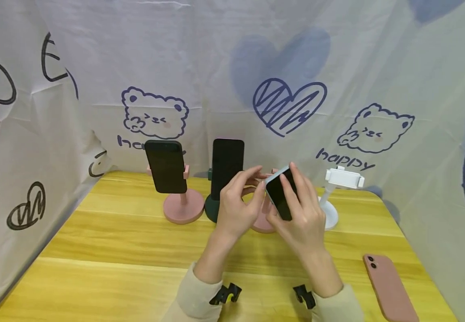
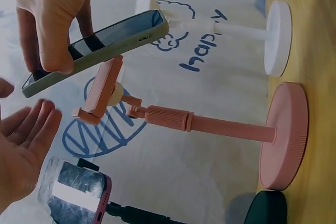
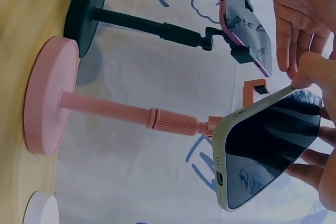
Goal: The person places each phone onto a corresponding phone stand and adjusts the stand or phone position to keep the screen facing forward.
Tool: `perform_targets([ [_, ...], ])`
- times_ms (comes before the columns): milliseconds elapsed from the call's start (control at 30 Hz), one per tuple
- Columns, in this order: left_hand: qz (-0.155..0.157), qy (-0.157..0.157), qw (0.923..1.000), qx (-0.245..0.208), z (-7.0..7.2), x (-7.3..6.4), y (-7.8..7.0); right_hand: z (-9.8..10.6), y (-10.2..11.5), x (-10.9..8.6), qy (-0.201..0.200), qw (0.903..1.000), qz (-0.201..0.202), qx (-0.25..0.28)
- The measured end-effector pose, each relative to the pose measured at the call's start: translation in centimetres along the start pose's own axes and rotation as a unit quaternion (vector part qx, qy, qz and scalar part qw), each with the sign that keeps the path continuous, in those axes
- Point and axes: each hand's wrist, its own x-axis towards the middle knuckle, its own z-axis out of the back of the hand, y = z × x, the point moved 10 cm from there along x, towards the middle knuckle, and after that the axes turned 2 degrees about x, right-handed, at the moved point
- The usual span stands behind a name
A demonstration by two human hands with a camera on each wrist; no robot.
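Note:
My right hand [image 1: 302, 217] grips a phone [image 3: 268, 150] with a dark screen and a pale case by its edges, tilted at the holder of a pink phone stand [image 2: 226, 129]. In the left wrist view, the phone's lower edge overlaps the top of the pink clamp [image 2: 102, 90]. Just left of that clamp is my left hand [image 1: 236, 208], its fingers extended and slightly bent with nothing between them. The pink stand's round base rests on the table, partly hidden behind my hands in the head view.
Further left, a dark green stand [image 1: 211, 210] and another pink stand [image 1: 183, 208] each hold a dark-screened phone. A white stand [image 1: 343, 179] with a bare holder is to the right. A pink-cased phone [image 1: 391, 288] lies face down at the wooden table's [image 1: 116, 277] right side.

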Motion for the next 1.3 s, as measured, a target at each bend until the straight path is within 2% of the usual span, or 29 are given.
perform_targets([
  [133, 0.008, 0.042, 0.9989, -0.017, -0.7, -0.1, -0.1, 0.2, 0.3, 0.3, -0.013, 0.9998, 0.012, 0.002],
  [267, 0.024, 0.063, 0.9971, -0.036, -1.0, -0.2, 0.0, 0.2, 0.7, 0.6, -0.021, 0.9995, 0.024, 0.006],
  [433, 0.040, 0.055, 0.9959, -0.060, -0.9, -0.1, 0.2, 0.1, 0.9, 0.7, -0.020, 0.9993, 0.030, 0.012],
  [633, 0.027, 0.030, 0.9972, -0.062, -0.4, -0.1, -0.1, -0.2, 0.8, 0.8, 0.001, 0.9993, 0.024, 0.030],
  [767, 0.024, 0.019, 0.9972, -0.068, 0.1, 0.0, -0.2, 0.2, 0.8, 1.1, 0.012, 0.9976, 0.021, 0.065],
  [867, 0.023, 0.024, 0.9968, -0.073, 0.4, 0.1, -0.3, 1.0, 0.7, 1.3, 0.006, 0.9952, 0.013, 0.096],
  [967, 0.022, 0.036, 0.9965, -0.072, 0.7, 0.2, -0.5, 1.8, 0.1, 1.5, -0.002, 0.9926, -0.015, 0.121],
  [1067, 0.025, 0.051, 0.9961, -0.067, 1.1, 0.2, -0.4, 2.2, -1.0, 1.5, 0.007, 0.9846, -0.061, 0.164],
  [1167, 0.030, 0.072, 0.9949, -0.064, 1.4, 0.3, -0.4, 2.4, -2.2, 1.3, 0.031, 0.9702, -0.116, 0.210],
  [1300, 0.035, 0.105, 0.9919, -0.062, 1.8, 0.3, -0.5, 2.0, -3.3, 0.5, 0.094, 0.9507, -0.178, 0.236],
])
